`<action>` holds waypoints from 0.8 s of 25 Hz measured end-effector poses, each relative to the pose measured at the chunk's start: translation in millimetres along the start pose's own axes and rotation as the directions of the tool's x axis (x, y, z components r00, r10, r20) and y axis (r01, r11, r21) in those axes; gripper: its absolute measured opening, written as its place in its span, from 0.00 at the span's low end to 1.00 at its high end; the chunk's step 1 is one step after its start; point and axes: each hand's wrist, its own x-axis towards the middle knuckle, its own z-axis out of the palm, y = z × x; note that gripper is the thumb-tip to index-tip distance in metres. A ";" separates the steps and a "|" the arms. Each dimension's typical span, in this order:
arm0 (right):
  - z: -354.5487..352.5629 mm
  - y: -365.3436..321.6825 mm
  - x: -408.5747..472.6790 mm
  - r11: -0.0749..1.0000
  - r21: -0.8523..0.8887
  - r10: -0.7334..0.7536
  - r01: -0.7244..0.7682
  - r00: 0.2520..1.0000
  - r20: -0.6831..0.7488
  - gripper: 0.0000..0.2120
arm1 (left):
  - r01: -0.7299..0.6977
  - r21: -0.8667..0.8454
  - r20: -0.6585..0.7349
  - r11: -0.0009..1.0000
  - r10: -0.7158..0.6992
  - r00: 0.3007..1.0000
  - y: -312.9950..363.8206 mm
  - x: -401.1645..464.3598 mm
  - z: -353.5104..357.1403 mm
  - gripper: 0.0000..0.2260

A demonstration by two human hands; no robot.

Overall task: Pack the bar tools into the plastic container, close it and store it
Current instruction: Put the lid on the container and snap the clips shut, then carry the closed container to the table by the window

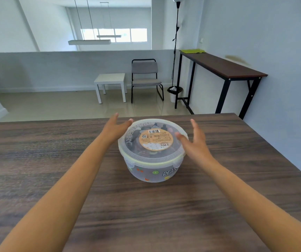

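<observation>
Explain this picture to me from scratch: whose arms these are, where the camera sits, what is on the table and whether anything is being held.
There is no machine here. A person wears one wide-angle camera on the head, so you look forward and down along their own bare arms. The left hand and the right hand are both open, fingers spread, on either side of a round plastic container. It stands on a dark wooden table. Its clear lid is on, with a round tan label on top, and dark items show dimly through it. Neither hand grips anything; whether the fingertips touch the lid is hard to tell. Behind are a chair, a small white table and a tall side table.
</observation>
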 end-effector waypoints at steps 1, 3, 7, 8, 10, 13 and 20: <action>-5.5 -1.9 1.3 0.962 0.169 0.210 -0.213 0.977 0.041 0.40 | 0.121 -0.119 -0.006 0.986 -0.122 0.992 -8.9 -8.0 -4.0 0.38; -17.4 -2.4 2.6 0.734 0.412 0.477 -0.539 0.842 0.251 0.44 | 0.355 -0.320 0.115 0.878 -0.336 0.935 -25.4 -23.2 -8.3 0.38; -31.8 -3.8 -0.2 0.500 0.474 0.520 -0.724 0.689 0.504 0.44 | 0.554 -0.431 0.391 0.712 -0.407 0.826 -38.2 -46.8 -4.7 0.35; -31.8 -5.5 -1.2 0.522 0.436 0.510 -0.732 0.679 0.528 0.41 | 0.551 -0.450 0.399 0.703 -0.394 0.828 -37.5 -50.0 -2.7 0.32; -28.3 -8.7 -4.4 0.567 0.367 0.494 -0.737 0.661 0.564 0.33 | 0.528 -0.475 0.378 0.704 -0.379 0.845 -36.1 -54.5 2.2 0.26; -21.5 -12.3 -7.1 0.594 0.331 0.514 -0.733 0.663 0.545 0.22 | 0.493 -0.491 0.316 0.718 -0.381 0.869 -34.4 -57.9 8.7 0.23; -28.5 -25.4 3.1 0.643 0.390 0.466 -0.659 0.741 0.483 0.31 | 0.495 -0.587 0.368 0.641 -0.334 0.868 -8.7 -66.2 4.8 0.28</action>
